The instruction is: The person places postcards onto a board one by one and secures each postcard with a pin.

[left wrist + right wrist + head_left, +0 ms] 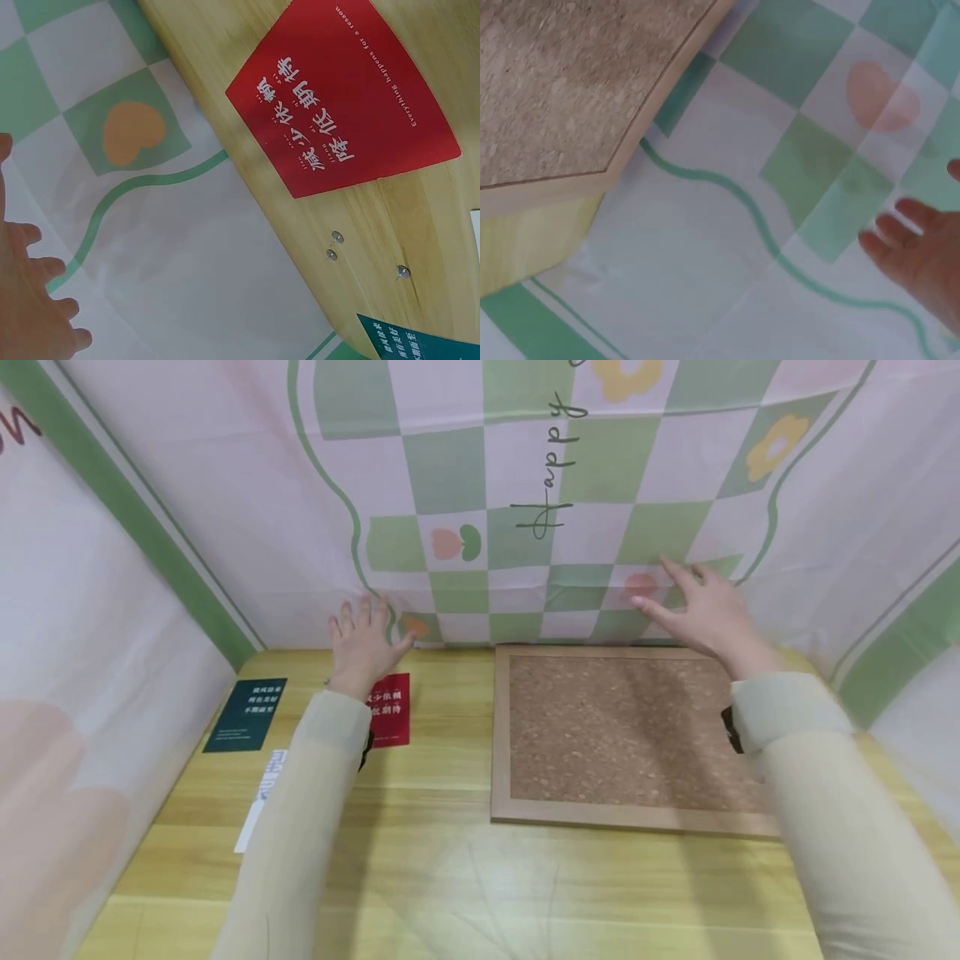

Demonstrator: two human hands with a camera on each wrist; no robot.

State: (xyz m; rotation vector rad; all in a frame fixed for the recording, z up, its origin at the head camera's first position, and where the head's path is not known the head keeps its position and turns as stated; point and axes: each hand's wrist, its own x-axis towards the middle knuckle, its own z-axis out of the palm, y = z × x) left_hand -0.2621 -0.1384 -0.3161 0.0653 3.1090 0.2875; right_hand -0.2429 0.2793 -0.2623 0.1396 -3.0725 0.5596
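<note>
My left hand [365,647] is held over the far edge of the table with its fingers spread and nothing in it. Below it lies a red card [352,97] with white writing; near that card are silver thumbtacks [403,271]. My right hand [708,618] hovers beyond the far edge of a wood-framed cork board [630,735], thumb apart from the fingers, holding nothing. In the right wrist view its fingers [896,232] are in front of the patterned cloth, and whether they touch it I cannot tell.
A dark green card [245,716] and a white card [262,802], partly covered by my left sleeve, lie on the left of the wooden table [435,877]. A checkered cloth [517,585] hangs behind the table, with more cloth at both sides.
</note>
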